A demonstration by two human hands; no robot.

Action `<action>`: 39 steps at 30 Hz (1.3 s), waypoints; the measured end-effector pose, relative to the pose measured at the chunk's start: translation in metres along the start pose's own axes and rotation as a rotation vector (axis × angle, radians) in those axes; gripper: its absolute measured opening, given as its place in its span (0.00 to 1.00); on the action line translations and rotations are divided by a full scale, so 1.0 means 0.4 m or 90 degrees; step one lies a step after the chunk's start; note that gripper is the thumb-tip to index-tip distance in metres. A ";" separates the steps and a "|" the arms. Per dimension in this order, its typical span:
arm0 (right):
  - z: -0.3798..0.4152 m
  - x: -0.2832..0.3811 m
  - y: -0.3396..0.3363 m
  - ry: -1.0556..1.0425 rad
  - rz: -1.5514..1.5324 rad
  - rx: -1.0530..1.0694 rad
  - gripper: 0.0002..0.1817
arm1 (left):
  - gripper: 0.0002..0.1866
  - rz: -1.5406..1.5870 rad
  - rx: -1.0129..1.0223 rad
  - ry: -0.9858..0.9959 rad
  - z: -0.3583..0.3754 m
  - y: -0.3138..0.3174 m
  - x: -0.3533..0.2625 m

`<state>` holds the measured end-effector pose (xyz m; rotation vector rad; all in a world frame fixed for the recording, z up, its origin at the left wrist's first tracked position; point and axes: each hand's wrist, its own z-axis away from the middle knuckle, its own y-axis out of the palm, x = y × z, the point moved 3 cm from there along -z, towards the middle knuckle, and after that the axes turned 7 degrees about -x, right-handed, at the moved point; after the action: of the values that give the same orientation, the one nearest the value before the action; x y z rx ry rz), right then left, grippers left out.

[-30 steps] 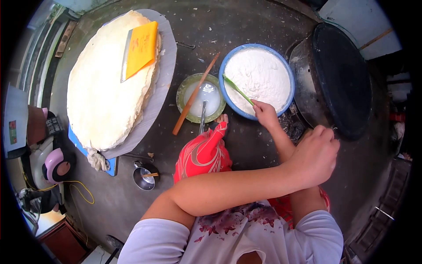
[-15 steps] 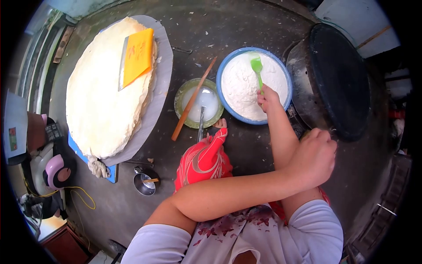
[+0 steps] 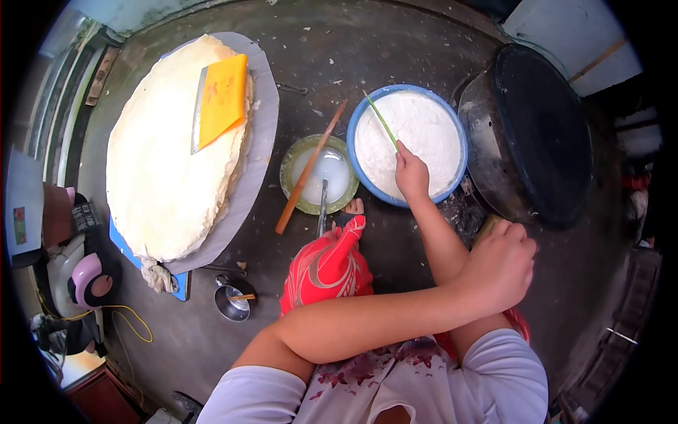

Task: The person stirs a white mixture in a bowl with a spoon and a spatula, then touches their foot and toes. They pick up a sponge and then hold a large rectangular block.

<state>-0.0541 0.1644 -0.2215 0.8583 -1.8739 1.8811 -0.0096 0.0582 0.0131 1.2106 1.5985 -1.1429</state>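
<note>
My right hand [image 3: 412, 175] grips a thin green spoon [image 3: 382, 121], seen edge-on, over the blue-rimmed basin [image 3: 354, 161] of white powder [image 3: 417, 131]. The spoon's tip lies above the basin's left rim. My left arm crosses over my right forearm, and my left hand [image 3: 500, 265] is closed beside it. Its fingers curl downward, hiding whatever they may hold. Left of the basin, a green bowl [image 3: 291, 194] contains whitish liquid, with a metal spoon [image 3: 323, 208] in it. A wooden stick [image 3: 304, 180] rests across that bowl.
At left, a tall stack of pale round sheets [image 3: 162, 155] carries a yellow-handled scraper [image 3: 224, 99]. A large black-topped drum [image 3: 540, 134] stands at right. A metal cup [image 3: 232, 304] sits on the floor, and red patterned cloth [image 3: 321, 272] covers my knee.
The green spoon has swung left from the middle of the basin to its left rim and turned edge-on. My right hand has moved left and slightly down. My left hand has hardly moved.
</note>
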 end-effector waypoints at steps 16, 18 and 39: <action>0.054 -0.179 -0.054 0.188 -0.184 -0.039 0.19 | 0.06 0.007 -0.001 0.011 0.001 -0.001 -0.010; 0.096 -0.175 -0.084 0.267 -0.260 -0.063 0.19 | 0.06 0.015 0.002 0.013 0.005 0.000 -0.011; 0.132 -0.222 -0.171 0.638 -0.572 -0.067 0.20 | 0.05 -0.018 0.028 0.034 0.024 0.008 -0.013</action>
<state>0.0653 0.1320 -0.2278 0.4283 -0.7512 1.2180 -0.0045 0.0483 0.0150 1.2592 1.6428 -1.1782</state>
